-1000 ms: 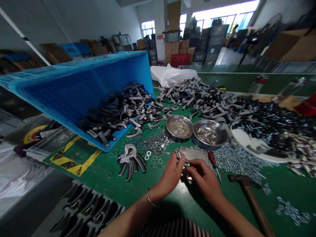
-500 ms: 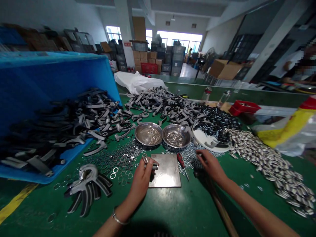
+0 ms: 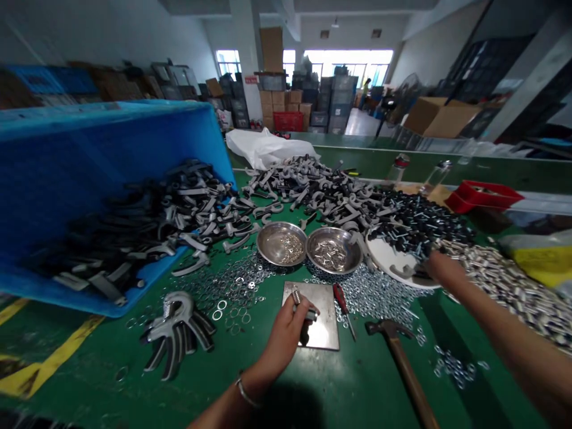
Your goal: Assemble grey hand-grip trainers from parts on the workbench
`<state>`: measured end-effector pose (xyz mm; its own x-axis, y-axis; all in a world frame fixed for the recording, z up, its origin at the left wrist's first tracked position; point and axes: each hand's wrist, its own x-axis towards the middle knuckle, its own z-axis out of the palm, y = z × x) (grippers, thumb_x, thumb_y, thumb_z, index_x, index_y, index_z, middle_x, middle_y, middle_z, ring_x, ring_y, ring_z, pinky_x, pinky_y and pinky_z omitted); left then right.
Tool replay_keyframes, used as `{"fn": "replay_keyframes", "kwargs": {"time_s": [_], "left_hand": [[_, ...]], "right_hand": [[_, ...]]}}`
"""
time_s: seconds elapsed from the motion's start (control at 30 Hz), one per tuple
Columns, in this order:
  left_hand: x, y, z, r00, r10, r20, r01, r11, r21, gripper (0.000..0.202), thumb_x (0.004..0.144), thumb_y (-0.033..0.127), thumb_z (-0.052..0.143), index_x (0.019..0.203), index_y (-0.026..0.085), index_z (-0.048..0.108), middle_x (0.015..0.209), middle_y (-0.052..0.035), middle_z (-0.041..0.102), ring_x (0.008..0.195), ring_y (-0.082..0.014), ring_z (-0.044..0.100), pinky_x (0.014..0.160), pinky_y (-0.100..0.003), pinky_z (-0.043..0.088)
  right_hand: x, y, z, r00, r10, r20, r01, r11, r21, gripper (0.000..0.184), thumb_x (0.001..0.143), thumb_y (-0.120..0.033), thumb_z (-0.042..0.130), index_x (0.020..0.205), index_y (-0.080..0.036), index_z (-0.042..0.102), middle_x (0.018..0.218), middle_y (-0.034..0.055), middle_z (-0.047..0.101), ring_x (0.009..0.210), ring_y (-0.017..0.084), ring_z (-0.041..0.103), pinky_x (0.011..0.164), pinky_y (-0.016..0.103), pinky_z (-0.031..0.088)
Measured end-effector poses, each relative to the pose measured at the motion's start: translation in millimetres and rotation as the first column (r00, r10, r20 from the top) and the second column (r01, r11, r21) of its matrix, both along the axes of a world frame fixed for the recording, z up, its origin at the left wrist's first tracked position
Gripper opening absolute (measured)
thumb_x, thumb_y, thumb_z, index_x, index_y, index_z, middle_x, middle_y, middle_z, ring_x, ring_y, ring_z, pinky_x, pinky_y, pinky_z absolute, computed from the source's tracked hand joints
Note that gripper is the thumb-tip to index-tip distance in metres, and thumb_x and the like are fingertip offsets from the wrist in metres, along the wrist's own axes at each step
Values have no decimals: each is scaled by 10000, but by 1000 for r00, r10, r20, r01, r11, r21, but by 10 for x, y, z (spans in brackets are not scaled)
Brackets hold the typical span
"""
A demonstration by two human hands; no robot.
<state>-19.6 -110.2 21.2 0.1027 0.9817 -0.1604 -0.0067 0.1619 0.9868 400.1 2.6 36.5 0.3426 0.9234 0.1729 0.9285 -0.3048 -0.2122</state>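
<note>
My left hand (image 3: 289, 325) is closed around a small coil spring part (image 3: 297, 296), held over a square metal plate (image 3: 325, 301) on the green table. My right hand (image 3: 440, 266) is stretched out to the right, at the white plate (image 3: 388, 257) heaped with black screw knobs (image 3: 415, 223); its fingers are blurred and mostly hidden. A hammer (image 3: 402, 363) and a red-handled screwdriver (image 3: 342, 298) lie between the two hands.
A tipped blue crate (image 3: 102, 143) spills grey handle parts (image 3: 179, 208) at the left. Two steel bowls (image 3: 281, 244) (image 3: 334, 249) stand behind the plate. Washers (image 3: 223, 292), a pile of springs (image 3: 504, 286), assembled grippers (image 3: 176, 328) and a red tray (image 3: 480, 193) lie around.
My right hand has left the spot by the hammer head and reached farther right to the white plate of black knobs. My left hand keeps the spring part over the metal plate.
</note>
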Motion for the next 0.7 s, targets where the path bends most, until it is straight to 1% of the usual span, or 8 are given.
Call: {"fn": "replay_keyframes", "kwargs": {"time_s": [0.1,0.17,0.2,0.27,0.37,0.5,0.63,0.7], "left_hand": [[-11,41,0,993,54,107,-51,998,-27,437,927,599,513,929,172,604,918,-74,681,804,-179,625,753,-292,492],[-14,41,5,987,55,153,-51,998,-28,429,941,586,498,946,170,601,946,-78,684,817,-178,625,761,-291,493],[-16,32,12,986,47,160,-45,999,-19,419,953,573,487,955,169,601,958,-79,682,828,-177,624,767,-291,493],[-26,-3,36,989,28,145,-30,999,11,393,973,541,470,973,170,601,979,-75,673,851,-175,618,779,-288,490],[-69,-78,97,996,-6,85,1,999,53,369,987,512,454,967,173,600,940,-58,655,837,-169,603,771,-281,479],[-143,-180,185,992,-112,55,107,991,80,350,987,497,457,938,177,589,861,-42,642,778,-163,596,735,-275,472],[-188,-247,244,994,-95,50,90,990,110,333,976,504,472,933,189,573,866,-35,635,791,-167,591,746,-275,465],[-203,-267,274,996,-90,26,86,988,128,326,980,500,461,938,194,568,881,-34,629,812,-171,582,760,-282,460]], "right_hand": [[-335,-311,33,984,99,-146,-101,995,-7,377,979,-435,455,1014,-126,669,882,261,699,794,337,708,717,477,495],[-773,-656,29,923,252,-290,-263,965,1,346,973,-473,475,1172,-229,618,997,152,730,841,254,721,766,382,532],[-1033,-843,26,874,323,-363,-335,942,31,344,958,-505,499,1187,-271,603,1023,107,732,855,237,722,767,360,546],[-1554,-1177,34,686,446,-575,-454,880,141,346,920,-496,583,1181,-270,588,1059,91,718,903,252,713,802,387,560],[-2120,-1457,87,575,537,-618,-530,819,219,230,907,-431,633,1071,-272,605,992,60,708,870,235,694,793,381,558],[-2388,-1529,140,492,633,-598,-597,745,297,169,899,-360,647,1044,-275,638,1004,67,697,885,241,673,804,391,550],[-2498,-1591,75,491,520,-699,-426,843,328,181,907,-393,638,1044,-274,627,983,66,697,855,247,682,768,392,553],[-2558,-1642,38,492,537,-685,-390,839,378,155,903,-395,650,1004,-278,638,976,63,690,880,249,672,784,390,543]]}}
